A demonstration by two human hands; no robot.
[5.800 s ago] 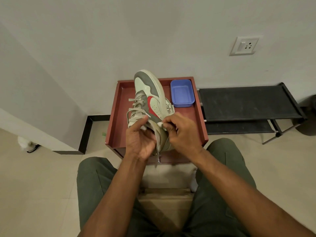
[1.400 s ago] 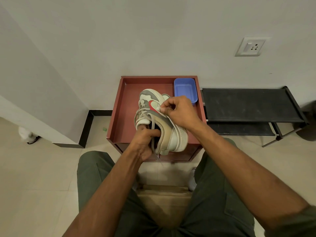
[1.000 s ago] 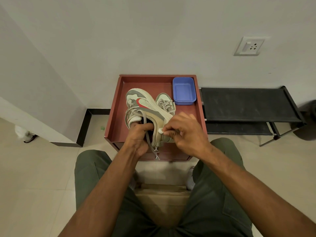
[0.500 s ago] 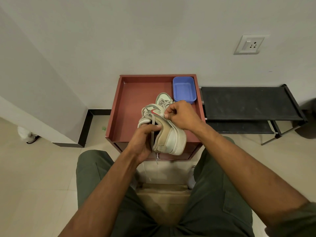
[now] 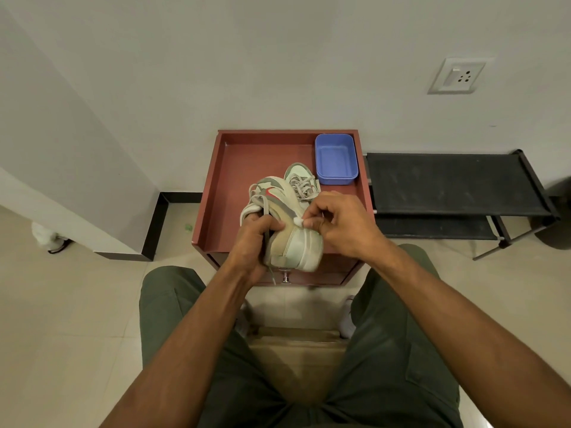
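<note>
I see a tiled floor (image 5: pixel 77 304) and a plain white wall (image 5: pixel 278 57). A red-brown bench (image 5: pixel 244 162) with a raised rim stands against that wall.

Left grip (image 5: pixel 251 239): clenched round the collar of the sneaker (image 5: pixel 296 248). This hold fixes the shoe on its side, heel toward the camera, over the near edge of the bench. The side panel is thereby turned toward the right grip (image 5: pixel 340 225).

Right grip: thumb and fingers pinch a small white wad (image 5: pixel 298 221) and press it against the sneaker's side panel near the heel, immediately right of the left grip. I judge the step in hand to be spot-cleaning of the upper. The firm left hold supplies the counter-pressure that the rubbing needs.

The second sneaker (image 5: pixel 301 180) lies on the bench just beyond both grips, laces up, apparently parked out of the work. A blue tub (image 5: pixel 336 159) stands beyond the right grip at the bench's far corner, near enough to reach. I cannot tell what it contains. A black shoe rack (image 5: pixel 448 183) stands to the right of the right grip, well apart.
</note>
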